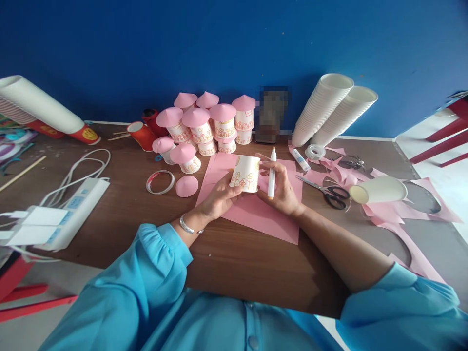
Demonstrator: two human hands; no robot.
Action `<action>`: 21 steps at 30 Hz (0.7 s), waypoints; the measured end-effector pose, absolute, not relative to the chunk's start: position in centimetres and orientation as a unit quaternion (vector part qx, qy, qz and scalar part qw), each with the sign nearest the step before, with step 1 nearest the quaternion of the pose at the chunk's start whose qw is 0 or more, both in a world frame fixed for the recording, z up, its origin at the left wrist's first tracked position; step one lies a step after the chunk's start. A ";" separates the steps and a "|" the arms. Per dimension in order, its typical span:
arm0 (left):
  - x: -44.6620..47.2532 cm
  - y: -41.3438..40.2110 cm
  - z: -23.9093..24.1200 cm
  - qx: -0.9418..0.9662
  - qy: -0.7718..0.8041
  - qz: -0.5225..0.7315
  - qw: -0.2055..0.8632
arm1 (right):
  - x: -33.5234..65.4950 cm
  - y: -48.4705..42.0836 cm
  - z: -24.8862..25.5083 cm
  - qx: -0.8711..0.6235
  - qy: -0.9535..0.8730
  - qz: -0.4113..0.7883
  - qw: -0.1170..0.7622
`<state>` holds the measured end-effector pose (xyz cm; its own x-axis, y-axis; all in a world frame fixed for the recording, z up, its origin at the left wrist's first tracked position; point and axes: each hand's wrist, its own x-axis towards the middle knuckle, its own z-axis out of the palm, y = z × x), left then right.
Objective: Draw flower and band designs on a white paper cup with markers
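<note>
My left hand (pixel 219 197) grips a white paper cup (pixel 245 173) drawn with orange flowers, held on its side above a pink paper sheet (pixel 252 207). My right hand (pixel 280 192) touches the cup's open end and holds a white marker (pixel 271 173) upright, tip up. Both hands hover over the brown table (pixel 226 258). A silver bracelet (pixel 188 225) sits on my left wrist.
Decorated cups with pink cone roofs (pixel 204 124) cluster behind. A loose pink cone (pixel 186 185) and tape ring (pixel 160 182) lie to the left, with a power strip (pixel 69 209) beyond. Scissors (pixel 331 192), a lying cup (pixel 378 189), pink scraps, a glue stick (pixel 300 159) and cup stacks (pixel 334 109) are on the right.
</note>
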<state>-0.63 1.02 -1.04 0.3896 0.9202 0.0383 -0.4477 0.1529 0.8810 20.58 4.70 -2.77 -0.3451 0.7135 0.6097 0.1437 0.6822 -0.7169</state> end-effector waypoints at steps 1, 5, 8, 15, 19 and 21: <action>-0.6 1.1 -1.3 0.454 0.286 0.493 0.685 | 20.6 4.7 -2.8 -0.281 -0.771 0.278 0.500; -0.7 1.5 -2.1 0.491 0.350 0.516 0.609 | 20.8 4.8 -2.8 -0.288 -0.782 0.267 0.484; -0.8 1.4 -2.0 0.497 0.371 0.509 0.597 | 20.9 4.9 -3.0 -0.291 -0.785 0.278 0.471; -0.8 1.0 -1.2 0.540 0.389 0.500 0.555 | 21.0 5.1 -3.4 -0.290 -0.776 0.313 0.465; -0.8 1.1 -1.3 0.530 0.388 0.498 0.566 | 21.0 5.1 -3.4 -0.308 -0.765 0.326 0.462; -0.7 1.2 -1.1 0.529 0.396 0.499 0.561 | 21.0 5.1 -3.3 -0.319 -0.759 0.327 0.464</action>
